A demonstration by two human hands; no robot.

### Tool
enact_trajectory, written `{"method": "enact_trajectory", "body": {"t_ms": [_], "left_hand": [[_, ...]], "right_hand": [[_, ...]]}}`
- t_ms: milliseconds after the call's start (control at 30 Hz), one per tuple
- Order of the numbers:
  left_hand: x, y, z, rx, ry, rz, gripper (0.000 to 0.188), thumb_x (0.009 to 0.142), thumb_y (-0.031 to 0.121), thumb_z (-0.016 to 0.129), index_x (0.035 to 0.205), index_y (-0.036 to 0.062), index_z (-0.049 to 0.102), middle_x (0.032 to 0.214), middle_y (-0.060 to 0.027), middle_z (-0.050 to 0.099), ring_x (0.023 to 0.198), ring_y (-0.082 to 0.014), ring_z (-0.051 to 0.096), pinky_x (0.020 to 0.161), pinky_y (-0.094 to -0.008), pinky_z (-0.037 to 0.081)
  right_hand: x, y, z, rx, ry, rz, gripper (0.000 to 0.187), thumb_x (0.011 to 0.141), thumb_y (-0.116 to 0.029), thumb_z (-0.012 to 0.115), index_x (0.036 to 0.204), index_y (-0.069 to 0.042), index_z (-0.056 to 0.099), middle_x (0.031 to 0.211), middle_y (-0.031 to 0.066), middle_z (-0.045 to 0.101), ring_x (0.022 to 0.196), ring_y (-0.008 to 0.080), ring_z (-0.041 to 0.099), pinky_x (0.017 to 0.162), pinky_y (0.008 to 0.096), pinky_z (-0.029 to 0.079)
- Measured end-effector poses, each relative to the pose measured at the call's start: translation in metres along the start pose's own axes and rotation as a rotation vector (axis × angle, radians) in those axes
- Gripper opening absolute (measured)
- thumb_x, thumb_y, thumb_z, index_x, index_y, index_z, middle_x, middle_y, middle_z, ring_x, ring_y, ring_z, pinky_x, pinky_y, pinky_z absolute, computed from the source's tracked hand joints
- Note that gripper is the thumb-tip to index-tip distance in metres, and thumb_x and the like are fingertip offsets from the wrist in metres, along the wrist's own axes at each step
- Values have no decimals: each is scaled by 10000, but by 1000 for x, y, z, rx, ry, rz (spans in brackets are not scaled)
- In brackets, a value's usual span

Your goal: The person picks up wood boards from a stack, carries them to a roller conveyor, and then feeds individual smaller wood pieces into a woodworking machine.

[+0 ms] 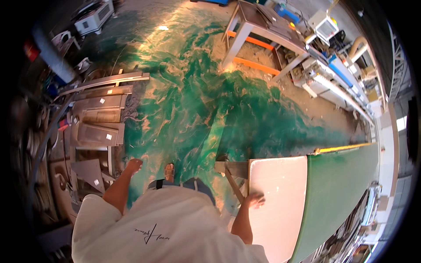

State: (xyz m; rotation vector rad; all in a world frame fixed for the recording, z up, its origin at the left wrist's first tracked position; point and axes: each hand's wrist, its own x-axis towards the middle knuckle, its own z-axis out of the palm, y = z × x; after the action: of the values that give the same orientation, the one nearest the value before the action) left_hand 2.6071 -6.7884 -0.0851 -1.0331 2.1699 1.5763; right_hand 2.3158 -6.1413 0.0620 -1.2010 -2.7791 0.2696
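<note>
The right hand rests open on the near-right pale flat rectangular board, while the left hand hangs loosely curled, empty, over the green floor.

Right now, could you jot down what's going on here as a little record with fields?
Place: workshop with a worn green floor
Left hand: empty, hanging at the side, touching nothing, above the floor near stacked grey metal panels
Right hand: resting flat on the edge of a white board, fingers spread
Board's support: lies on a green-topped table
Foot: one sandalled foot on the floor
Background: grey workbench with orange rails, machines along the right wall
</note>
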Motion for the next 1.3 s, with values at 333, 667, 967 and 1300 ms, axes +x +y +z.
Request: {"method": "enact_trajectory", "body": {"t_ms": [333,667,967,1300], "left_hand": [[208,236,25,840,-280,-12,328,973,349,597,1134,93,726,983,-119,751,825,-281,711,687,-435,561],[402,404,22,173,-173,-441,283,969,335,656,1074,84,734,711,-89,673,533,-203,591,469,-360,468],[796,819,46,-742,19,50,196,956,234,615,1033,56,646,943,-63,656,882,-219,675,818,-417,587],[1160,1415,98,-702,65,139,928,937,624,600,1528,-33,315,1520,-214,452,1375,-297,483,1149,-387,386]], "right_hand": [[87,-140,58,207,190,-271,530,998,-381,534,1410,-50,574,1517,270,440,1425,437,373,1165,563,287],[275,-393,129,816,-348,-8,473,977,-240,595,1324,79,557,1164,212,679,1028,325,687,846,380,546],[433,-731,147,1096,-965,-29,408,1012,-263,608,1325,-2,583,1102,126,712,869,220,733,723,308,564],[629,-1133,184,1441,-1120,91,663,1025,-462,552,1515,-52,375,1436,207,537,1222,333,614,980,476,527]]}}
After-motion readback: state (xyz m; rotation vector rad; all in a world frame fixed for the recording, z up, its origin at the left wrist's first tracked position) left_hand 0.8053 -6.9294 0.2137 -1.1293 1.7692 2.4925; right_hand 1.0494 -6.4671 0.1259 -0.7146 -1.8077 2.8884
